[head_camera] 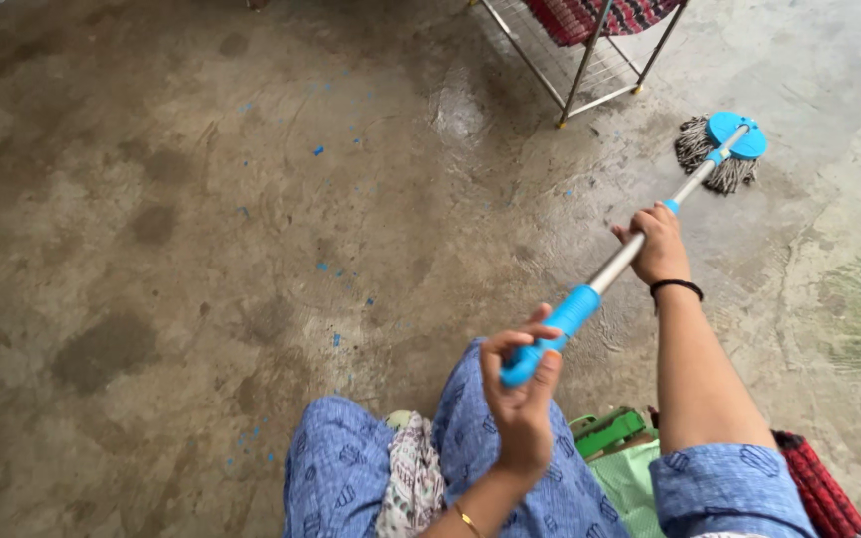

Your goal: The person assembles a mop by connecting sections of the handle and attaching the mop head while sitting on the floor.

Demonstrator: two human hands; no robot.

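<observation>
Hands grip a mop point(640, 244): the left hand point(520, 399) is wrapped around the blue end of its handle, the right hand point(658, 244) clamped on the metal shaft farther along. Its stringy head rests on the wet concrete floor point(201, 199), near a metal rack point(590, 60).

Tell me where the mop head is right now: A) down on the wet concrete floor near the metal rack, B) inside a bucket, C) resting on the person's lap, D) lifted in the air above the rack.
A: the mop head lies on the wet floor just right of the metal rack, while the left hand grips the blue handle end and the right hand grips the pole.
</observation>
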